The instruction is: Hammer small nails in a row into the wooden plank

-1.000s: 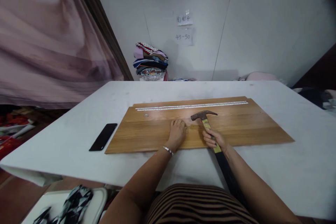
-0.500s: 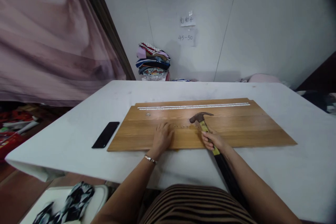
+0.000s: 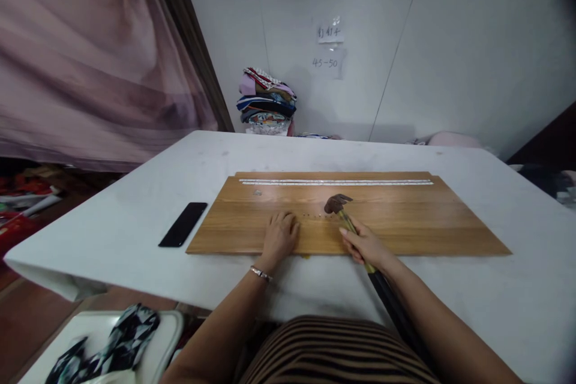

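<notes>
My right hand (image 3: 366, 245) is wrapped round the yellow-and-black handle of a claw hammer (image 3: 338, 204). Its rusty head is over the middle of a wood-grain board (image 3: 418, 222), just above a row of small nails (image 3: 315, 216). Whether the head touches a nail, I cannot tell. To the left of that row, my left hand (image 3: 281, 235) rests palm down on the board, holding nothing, its fingers loosely bent. Farther back on the board lies a little heap of loose nails (image 3: 257, 192).
Two white marked strips (image 3: 337, 182) run along the board's far edge. A black phone (image 3: 183, 225) lies left of the board on the white-covered table (image 3: 135, 210). Folded clothes (image 3: 267, 102) are stacked by the wall. A white stool (image 3: 166, 330) with patterned cloth stands lower left.
The hammer's head has turned and shifted slightly left, over the nail row. My left hand stays in place on the board. The whole view has shifted a little.
</notes>
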Tool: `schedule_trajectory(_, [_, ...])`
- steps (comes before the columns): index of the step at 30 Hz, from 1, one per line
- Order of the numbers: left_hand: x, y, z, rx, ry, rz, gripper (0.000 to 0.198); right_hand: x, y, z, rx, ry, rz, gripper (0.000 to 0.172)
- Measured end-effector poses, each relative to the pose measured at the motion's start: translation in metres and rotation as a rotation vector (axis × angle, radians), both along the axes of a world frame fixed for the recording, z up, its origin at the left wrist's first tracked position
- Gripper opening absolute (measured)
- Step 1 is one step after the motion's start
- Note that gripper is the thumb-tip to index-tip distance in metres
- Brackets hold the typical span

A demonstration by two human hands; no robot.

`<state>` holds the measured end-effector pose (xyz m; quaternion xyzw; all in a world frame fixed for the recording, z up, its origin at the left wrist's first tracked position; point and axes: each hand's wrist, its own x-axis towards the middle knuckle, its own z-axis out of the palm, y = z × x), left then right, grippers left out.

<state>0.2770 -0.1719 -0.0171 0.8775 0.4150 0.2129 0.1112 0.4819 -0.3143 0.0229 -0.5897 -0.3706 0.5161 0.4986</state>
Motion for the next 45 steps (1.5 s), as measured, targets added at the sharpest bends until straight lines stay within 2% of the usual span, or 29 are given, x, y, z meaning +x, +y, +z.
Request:
schedule_trajectory(4, [0.000, -0.001, 0.000, -0.011, -0.007, 0.001, 0.017, -0.004, 0.003, -0.004, -0.023, -0.010, 0.015, 0.068])
schedule_trajectory(18, [0.001, 0.000, -0.003, 0.017, -0.042, -0.011, 0.014, -0.006, 0.006, 0.004, -0.047, -0.110, 0.027, 0.076])
schedule_trajectory(45, [0.000, 0.001, -0.005, 0.007, -0.048, -0.019, 0.017, -0.008, 0.006, 0.012, -0.066, -0.179, 0.012, 0.075])
